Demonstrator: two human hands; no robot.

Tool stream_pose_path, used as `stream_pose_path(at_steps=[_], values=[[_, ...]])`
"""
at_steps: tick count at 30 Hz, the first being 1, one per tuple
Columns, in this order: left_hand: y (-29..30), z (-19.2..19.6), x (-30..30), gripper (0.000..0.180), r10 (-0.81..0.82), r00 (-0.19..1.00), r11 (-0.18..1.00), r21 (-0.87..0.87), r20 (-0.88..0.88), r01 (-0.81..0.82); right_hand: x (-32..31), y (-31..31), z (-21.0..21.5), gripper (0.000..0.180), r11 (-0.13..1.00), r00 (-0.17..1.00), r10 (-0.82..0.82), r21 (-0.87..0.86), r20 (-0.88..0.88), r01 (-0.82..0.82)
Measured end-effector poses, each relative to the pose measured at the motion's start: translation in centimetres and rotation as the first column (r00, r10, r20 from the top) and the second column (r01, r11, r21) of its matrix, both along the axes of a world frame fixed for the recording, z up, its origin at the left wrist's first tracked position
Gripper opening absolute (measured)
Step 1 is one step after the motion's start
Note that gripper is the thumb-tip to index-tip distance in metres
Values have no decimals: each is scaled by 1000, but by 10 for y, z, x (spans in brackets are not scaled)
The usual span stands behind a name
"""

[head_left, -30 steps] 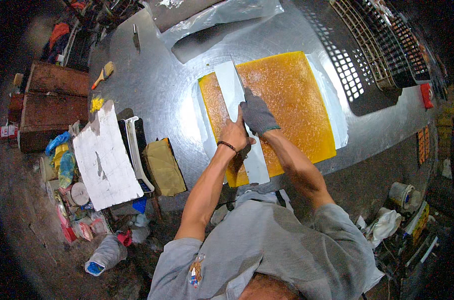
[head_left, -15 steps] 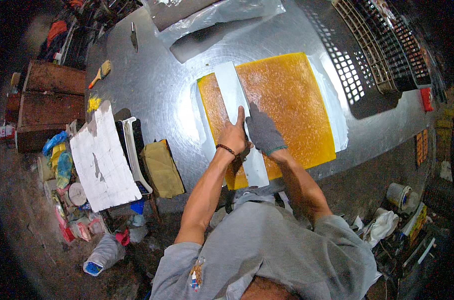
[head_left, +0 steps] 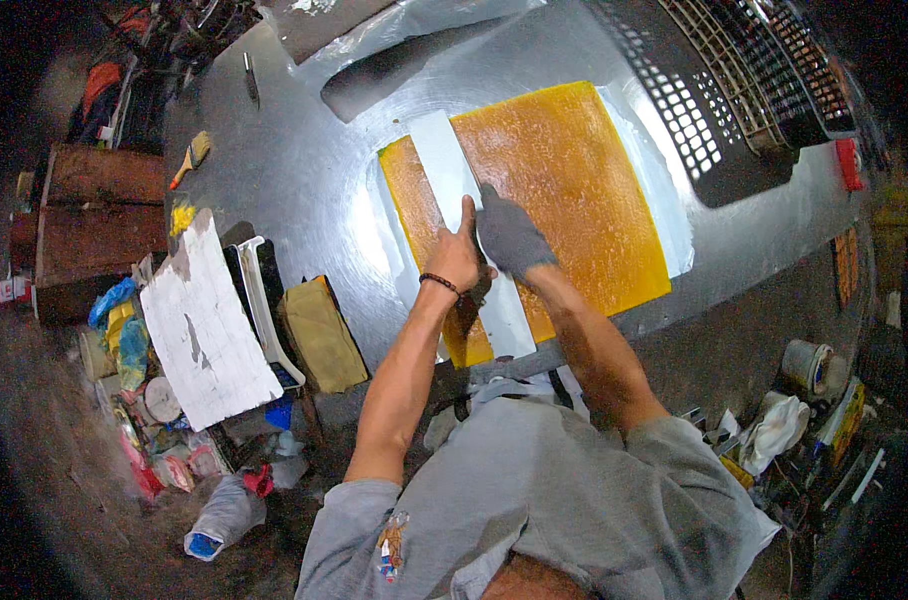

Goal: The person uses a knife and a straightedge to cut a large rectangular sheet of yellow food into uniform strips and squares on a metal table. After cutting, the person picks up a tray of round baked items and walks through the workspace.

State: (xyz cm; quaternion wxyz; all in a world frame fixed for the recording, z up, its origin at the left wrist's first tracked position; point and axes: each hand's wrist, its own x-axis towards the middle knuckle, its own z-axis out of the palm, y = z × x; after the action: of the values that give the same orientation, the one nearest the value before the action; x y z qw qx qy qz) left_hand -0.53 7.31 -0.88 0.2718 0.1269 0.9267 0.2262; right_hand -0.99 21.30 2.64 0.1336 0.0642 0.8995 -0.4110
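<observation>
A large amber-yellow sheet (head_left: 574, 200) with a mottled, glossy surface lies on the metal table. Across its left part runs a long, pale, flat strip (head_left: 439, 150), reaching past the sheet's far and near edges. My bare left hand (head_left: 454, 258), with a dark beaded bracelet at the wrist, presses on the strip with the index finger stretched along it. Close beside it, my right hand (head_left: 514, 235) in a grey glove rests at the strip's right edge, over the sheet. Its fingers are closed together; whatever they hold is hidden.
Pale film (head_left: 664, 190) shows under the sheet's sides. Black crates (head_left: 764, 80) stand at the table's far right. A paintbrush (head_left: 191, 160) and a knife-like tool (head_left: 251, 80) lie far left. Nearer left are a white, worn board (head_left: 209, 330) and an olive folded packet (head_left: 321, 335).
The whole view has shifted slightly, so the table and sheet appear a little higher and further left. Both hands keep nearly the same place along the strip.
</observation>
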Motion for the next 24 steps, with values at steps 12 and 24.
stream_pose_path(at_steps=[12, 24], values=[[-1, 0, -3, 124, -45, 999, 998, -36, -29, 44, 19, 7, 13, 51, 997, 998, 15, -71, 69, -10], [-5, -18, -10, 113, -69, 985, 994, -89, -156, 56, 52, 9, -12, 44, 1000, 998, 20, 1, -51, -20]])
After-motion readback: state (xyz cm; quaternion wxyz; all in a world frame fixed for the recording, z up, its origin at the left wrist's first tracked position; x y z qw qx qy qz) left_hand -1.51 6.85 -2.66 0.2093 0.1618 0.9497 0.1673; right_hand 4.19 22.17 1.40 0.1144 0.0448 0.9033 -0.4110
